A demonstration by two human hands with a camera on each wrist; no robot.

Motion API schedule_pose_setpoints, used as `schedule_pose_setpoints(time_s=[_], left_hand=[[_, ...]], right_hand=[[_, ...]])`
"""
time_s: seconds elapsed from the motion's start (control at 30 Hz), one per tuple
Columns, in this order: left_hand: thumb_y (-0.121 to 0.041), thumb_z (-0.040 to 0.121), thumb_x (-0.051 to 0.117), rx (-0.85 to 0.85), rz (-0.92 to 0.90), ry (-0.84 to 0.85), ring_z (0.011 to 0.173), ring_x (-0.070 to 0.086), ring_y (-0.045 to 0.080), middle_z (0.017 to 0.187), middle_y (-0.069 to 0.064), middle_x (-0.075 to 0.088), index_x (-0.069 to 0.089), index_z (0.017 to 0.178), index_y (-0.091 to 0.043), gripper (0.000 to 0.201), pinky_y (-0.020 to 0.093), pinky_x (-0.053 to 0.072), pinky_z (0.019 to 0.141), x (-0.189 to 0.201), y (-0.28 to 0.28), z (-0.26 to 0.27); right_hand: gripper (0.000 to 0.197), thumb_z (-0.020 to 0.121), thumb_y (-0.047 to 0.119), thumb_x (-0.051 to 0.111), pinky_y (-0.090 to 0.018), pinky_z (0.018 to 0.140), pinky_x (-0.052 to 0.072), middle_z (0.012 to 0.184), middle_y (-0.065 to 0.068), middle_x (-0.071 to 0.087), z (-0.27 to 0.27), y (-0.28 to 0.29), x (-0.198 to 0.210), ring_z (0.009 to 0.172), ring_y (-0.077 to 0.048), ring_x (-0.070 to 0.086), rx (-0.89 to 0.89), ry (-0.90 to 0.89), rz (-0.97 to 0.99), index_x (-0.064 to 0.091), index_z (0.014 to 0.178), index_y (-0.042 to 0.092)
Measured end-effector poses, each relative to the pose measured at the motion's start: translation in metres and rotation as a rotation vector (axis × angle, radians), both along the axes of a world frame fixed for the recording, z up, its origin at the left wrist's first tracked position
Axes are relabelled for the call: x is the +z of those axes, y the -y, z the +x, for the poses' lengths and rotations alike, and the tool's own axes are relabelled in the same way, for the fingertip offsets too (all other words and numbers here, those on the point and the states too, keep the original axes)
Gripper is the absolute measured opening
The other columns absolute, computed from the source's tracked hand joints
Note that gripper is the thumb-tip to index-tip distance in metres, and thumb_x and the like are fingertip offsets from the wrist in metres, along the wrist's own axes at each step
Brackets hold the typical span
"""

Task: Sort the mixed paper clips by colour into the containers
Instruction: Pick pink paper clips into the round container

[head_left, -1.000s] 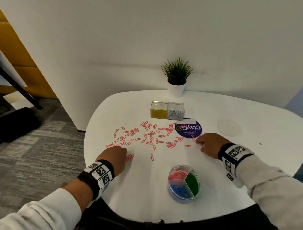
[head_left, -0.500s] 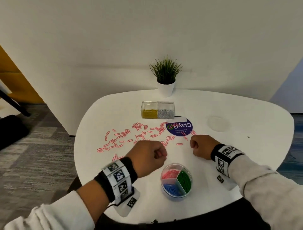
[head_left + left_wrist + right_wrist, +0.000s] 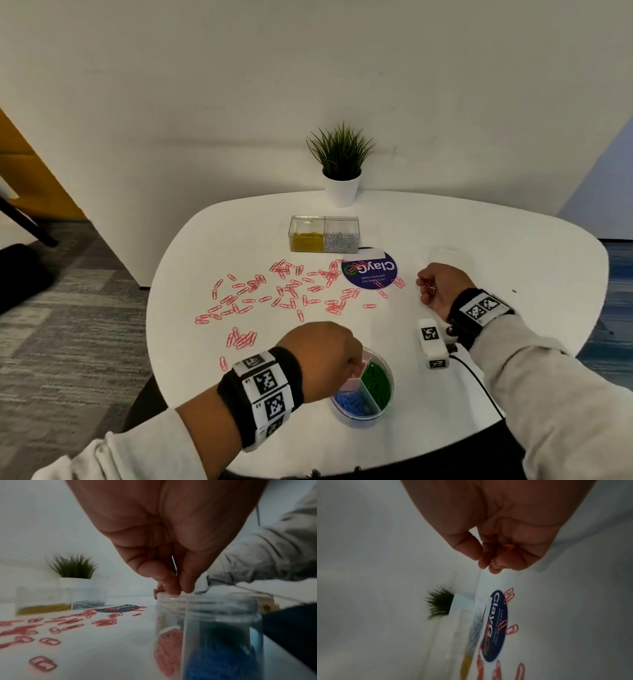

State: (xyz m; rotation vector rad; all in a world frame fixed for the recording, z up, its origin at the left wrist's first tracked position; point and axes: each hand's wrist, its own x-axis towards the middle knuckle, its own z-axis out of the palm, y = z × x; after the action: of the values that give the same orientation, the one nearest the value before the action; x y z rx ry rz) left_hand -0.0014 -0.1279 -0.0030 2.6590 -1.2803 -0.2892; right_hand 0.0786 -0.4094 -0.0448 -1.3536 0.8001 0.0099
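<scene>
Several pink paper clips (image 3: pixel 291 294) lie scattered across the middle of the white table (image 3: pixel 513 240). A round clear container (image 3: pixel 391 377) near the front edge has pink, green and blue compartments. My left hand (image 3: pixel 342 356) hovers over its pink compartment, fingers curled downward and pinching pink clips (image 3: pixel 158 590) just above the container's rim (image 3: pixel 205 596). My right hand (image 3: pixel 430 286) is to the right of the purple sticker (image 3: pixel 371 272), with its fingers curled round a pink clip (image 3: pixel 509 547).
A clear two-part box (image 3: pixel 323 234) with yellow and silver clips stands at the back. Behind it is a potted plant (image 3: pixel 342 164). A faint round clear lid (image 3: pixel 448 258) lies beyond my right hand. The table edge runs close to my body.
My left hand left the clips on the left and moved right to above the round container. My right hand lifted off the clips by the sticker, curled shut and drifted right.
</scene>
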Motion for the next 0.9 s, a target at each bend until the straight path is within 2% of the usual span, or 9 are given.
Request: schedule_pose_setpoints(time_s=[0.07,0.13,0.2,0.27,0.4,0.57,0.67,0.73,0.9], left_hand=[[-0.030,0.097,0.052,0.080,-0.091,0.006,0.088,0.057,0.015,0.098,-0.006,0.063,0.067,0.101,-0.024,0.017,0.031,0.049,0.078,0.008,-0.011,0.007],[-0.032,0.096,0.054,0.205,-0.116,0.001,0.086,0.056,0.011,0.097,-0.010,0.062,0.065,0.098,-0.027,0.013,0.027,0.047,0.076,0.013,-0.033,0.019],[-0.033,0.095,0.053,0.364,-0.059,0.003,0.085,0.054,0.009,0.095,-0.014,0.060,0.063,0.095,-0.031,0.009,0.026,0.045,0.074,0.013,-0.064,0.036],[-0.032,0.094,0.052,0.514,0.064,0.011,0.085,0.055,0.010,0.095,-0.014,0.061,0.063,0.094,-0.030,0.011,0.025,0.045,0.073,0.007,-0.102,0.053],[-0.036,0.093,0.055,0.702,0.271,-0.053,0.092,0.058,0.011,0.102,-0.012,0.064,0.066,0.102,-0.032,0.015,0.026,0.049,0.081,-0.009,-0.168,0.065],[-0.055,0.079,0.072,0.655,0.184,-0.229,0.088,0.057,-0.001,0.095,-0.019,0.062,0.065,0.105,-0.038,0.032,0.017,0.048,0.081,-0.021,-0.185,0.052],[-0.051,0.081,0.070,0.518,0.216,-0.230,0.087,0.055,-0.003,0.096,-0.020,0.061,0.067,0.105,-0.041,0.027,0.009,0.041,0.076,-0.021,-0.176,0.048],[-0.044,0.086,0.065,0.432,0.279,-0.186,0.090,0.051,-0.001,0.099,-0.020,0.058,0.068,0.109,-0.041,0.023,0.009,0.036,0.076,-0.023,-0.170,0.048],[-0.039,0.090,0.059,0.379,0.367,-0.135,0.097,0.055,0.005,0.101,-0.017,0.059,0.071,0.102,-0.037,0.017,0.021,0.044,0.087,-0.028,-0.168,0.049]], right_hand=[[0.020,0.092,0.010,0.056,-0.030,0.056,0.038,0.073,-0.010,0.054,0.015,-0.006,-0.002,0.062,-0.024,0.048,0.280,-0.076,-0.460,0.056,0.072,0.008],[0.020,0.094,0.027,0.059,-0.031,0.076,0.046,0.094,-0.008,0.062,0.025,-0.014,-0.004,0.089,-0.027,0.059,0.586,-0.155,-0.975,0.064,0.092,0.008],[0.031,0.094,0.035,0.059,-0.031,0.087,0.045,0.112,-0.008,0.063,0.032,-0.017,-0.009,0.107,-0.028,0.059,0.708,-0.176,-1.211,0.062,0.109,0.008],[0.028,0.095,0.030,0.055,-0.031,0.088,0.046,0.116,-0.010,0.065,0.036,-0.018,-0.011,0.108,-0.028,0.061,0.743,-0.166,-1.320,0.064,0.111,0.009],[0.025,0.094,0.020,0.048,-0.033,0.089,0.049,0.118,-0.011,0.065,0.041,-0.017,-0.014,0.107,-0.028,0.063,0.808,-0.214,-1.408,0.063,0.110,0.009],[0.015,0.088,0.027,0.058,-0.026,0.068,0.041,0.101,-0.009,0.067,0.030,-0.017,0.002,0.082,-0.022,0.055,0.890,-0.219,-1.373,0.054,0.086,0.013],[0.013,0.085,0.025,0.063,-0.023,0.056,0.038,0.083,-0.002,0.064,0.005,-0.035,0.028,0.077,-0.020,0.057,0.900,-0.002,-1.297,0.059,0.079,0.015],[0.011,0.084,0.025,0.063,-0.021,0.057,0.037,0.076,0.008,0.059,-0.023,-0.055,0.051,0.073,-0.014,0.055,1.025,0.141,-1.247,0.057,0.075,0.024],[0.005,0.091,0.031,0.056,-0.014,0.065,0.036,0.085,0.013,0.052,-0.089,-0.101,0.064,0.075,-0.006,0.048,1.417,0.319,-1.252,0.057,0.088,0.027]])
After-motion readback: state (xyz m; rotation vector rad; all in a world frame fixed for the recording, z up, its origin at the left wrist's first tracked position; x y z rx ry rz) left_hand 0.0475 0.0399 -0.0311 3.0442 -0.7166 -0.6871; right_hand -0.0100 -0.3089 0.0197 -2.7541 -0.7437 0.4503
